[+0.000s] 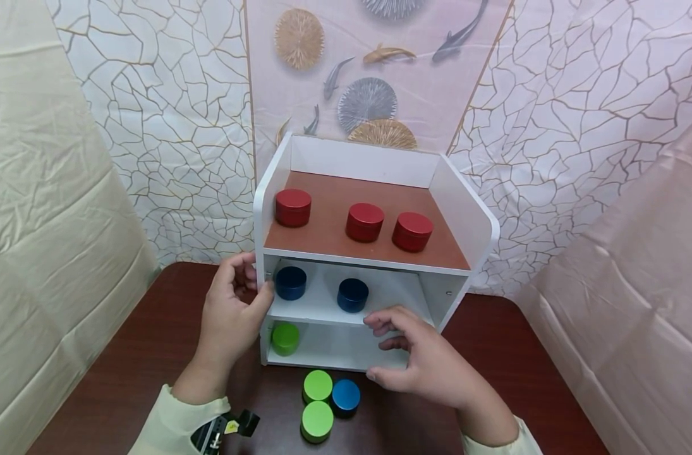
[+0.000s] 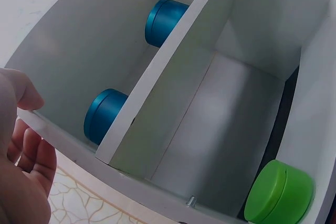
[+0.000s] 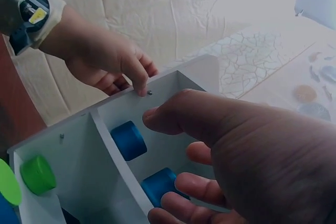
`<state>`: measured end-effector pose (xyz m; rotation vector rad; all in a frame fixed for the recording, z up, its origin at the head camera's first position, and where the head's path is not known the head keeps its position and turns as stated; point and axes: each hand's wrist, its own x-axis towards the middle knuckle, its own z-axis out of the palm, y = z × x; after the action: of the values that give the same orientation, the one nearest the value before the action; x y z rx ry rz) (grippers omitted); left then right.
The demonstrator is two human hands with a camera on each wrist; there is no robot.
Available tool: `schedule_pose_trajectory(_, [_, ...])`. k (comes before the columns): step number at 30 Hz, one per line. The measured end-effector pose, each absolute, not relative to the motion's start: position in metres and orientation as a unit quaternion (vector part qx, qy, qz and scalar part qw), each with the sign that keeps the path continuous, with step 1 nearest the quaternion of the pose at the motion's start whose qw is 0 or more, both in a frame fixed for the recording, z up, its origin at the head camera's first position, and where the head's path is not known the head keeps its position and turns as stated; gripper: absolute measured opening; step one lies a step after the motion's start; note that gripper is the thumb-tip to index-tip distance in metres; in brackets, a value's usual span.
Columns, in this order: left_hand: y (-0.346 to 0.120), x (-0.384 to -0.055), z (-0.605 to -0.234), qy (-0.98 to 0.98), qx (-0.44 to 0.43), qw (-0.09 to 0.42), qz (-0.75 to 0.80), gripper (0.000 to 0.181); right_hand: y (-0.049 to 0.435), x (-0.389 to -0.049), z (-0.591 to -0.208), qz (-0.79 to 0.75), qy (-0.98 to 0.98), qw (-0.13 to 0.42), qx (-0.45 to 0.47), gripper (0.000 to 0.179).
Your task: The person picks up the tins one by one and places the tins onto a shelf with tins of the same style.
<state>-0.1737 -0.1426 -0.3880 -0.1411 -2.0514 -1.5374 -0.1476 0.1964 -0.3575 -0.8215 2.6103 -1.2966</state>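
Observation:
A white shelf unit (image 1: 346, 321) with a brown top board stands on the table. My left hand (image 1: 232, 309) holds the edge of its left side panel, thumb at the front and fingers outside. In front of the lower levels, my right hand (image 1: 422, 354) hangs with fingers bent loosely and apart, nothing between them. Two dark blue round tins, one at left (image 1: 291, 283) and another blue tin (image 1: 352, 295) near the right fingertips, stand on the middle level. A green tin (image 1: 285, 339) sits at the left of the bottom level.
Three red tins (image 1: 364, 222) stand on the top board. On the dark table (image 1: 254, 392) before the unit, two green tins (image 1: 317, 420) and a blue tin (image 1: 346, 397) stand close together. Patterned cloth (image 1: 181, 126) hangs behind the unit.

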Motion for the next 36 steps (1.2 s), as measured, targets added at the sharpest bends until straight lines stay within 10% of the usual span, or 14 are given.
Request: schedule_pose_trajectory(36, [-0.142,-0.174,-0.389,-0.766,-0.052,0.28,-0.576,0.049,0.195,-0.148,-0.417,-0.441,0.842,0.15,-0.272,0.059])
